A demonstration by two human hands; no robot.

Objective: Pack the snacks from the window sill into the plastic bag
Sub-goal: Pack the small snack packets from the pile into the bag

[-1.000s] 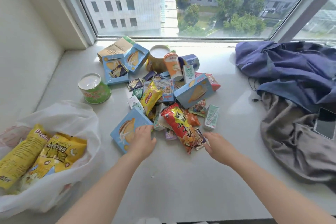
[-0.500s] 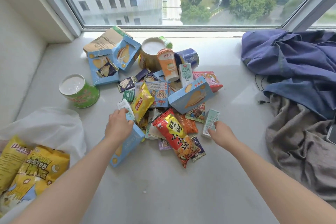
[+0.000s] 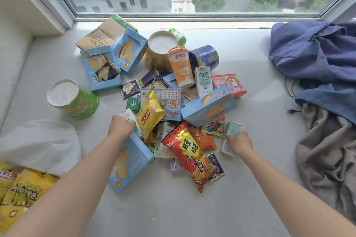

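A heap of snacks covers the middle of the window sill: blue biscuit boxes, a red crisp bag, a yellow crisp bag, milk cartons and tubs. My left hand grips the top end of a blue biscuit box beside a small white carton. My right hand holds a pale green carton at the heap's right edge. The white plastic bag lies at the lower left with yellow snack bags inside.
A green tub stands left of the heap. Blue clothing and grey cloth pile up on the right, with a black cable beside them. The window glass runs along the back.
My left hand has closed on the blue box's upper end. My right hand moved right from the red bag's tip and took hold of the pale green carton. The view moved closer.
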